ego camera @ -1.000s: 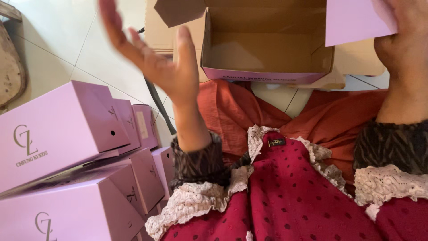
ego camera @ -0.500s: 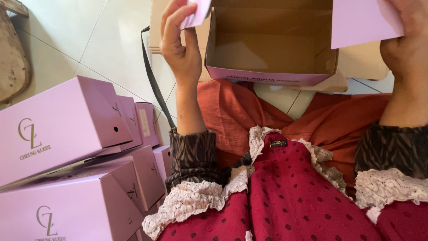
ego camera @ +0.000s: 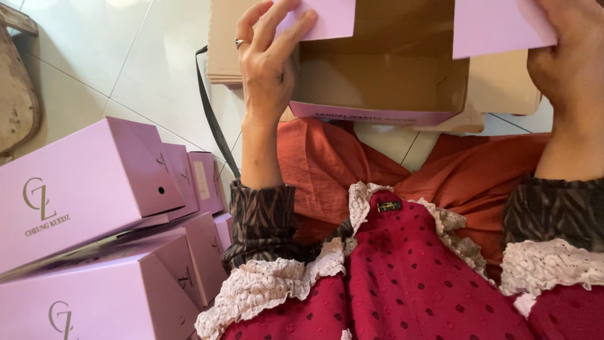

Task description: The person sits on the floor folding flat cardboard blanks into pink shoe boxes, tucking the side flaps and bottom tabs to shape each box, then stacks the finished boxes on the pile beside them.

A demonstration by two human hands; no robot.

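Observation:
An open pink cardboard box [ego camera: 377, 88] with a brown inside sits on my lap over orange cloth. My left hand [ego camera: 267, 63], a ring on one finger, pinches the box's left pink flap [ego camera: 327, 19] near the top edge. On the right, my right hand [ego camera: 569, 63] holds the other pink flap [ego camera: 497, 28]. The box looks empty inside.
Several closed pink boxes [ego camera: 88, 189] are stacked at the left. A black strap [ego camera: 211, 119] lies on the white tiled floor [ego camera: 126, 69]. Flat brown cardboard [ego camera: 223, 44] lies behind the open box. A worn wooden object [ego camera: 16, 107] is at the far left.
My left hand, spread open in the air a second ago, has moved right and taken hold of the left flap. The right hand still holds its flap.

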